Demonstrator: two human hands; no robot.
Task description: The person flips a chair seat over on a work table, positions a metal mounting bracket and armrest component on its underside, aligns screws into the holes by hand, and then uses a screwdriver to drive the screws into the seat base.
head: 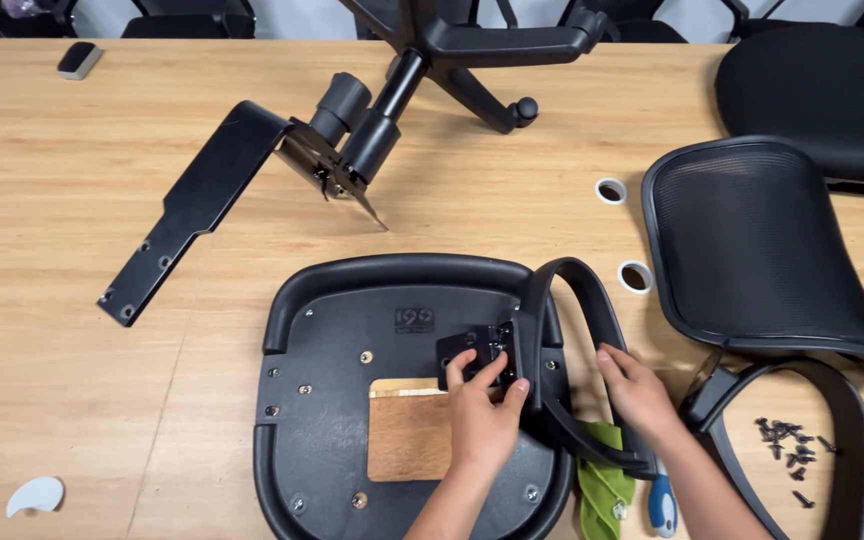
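An upturned black chair seat [332, 330] lies on the wooden table [72, 200], with a brown cardboard piece [407, 435] on its underside. My left hand [484, 412] presses fingers on a black bracket [472, 352] at the seat's right side. My right hand [637, 392] grips the curved black armrest [582, 290] that stands against that bracket.
A chair base with gas cylinder and flat black plate [202, 195] lies at the back. At right rest a mesh backrest [752, 240], another armrest [842, 420] and several black screws [787, 440]. A green cloth [604, 487], a blue-handled tool [663, 500] and two table grommets [635, 276] sit nearby.
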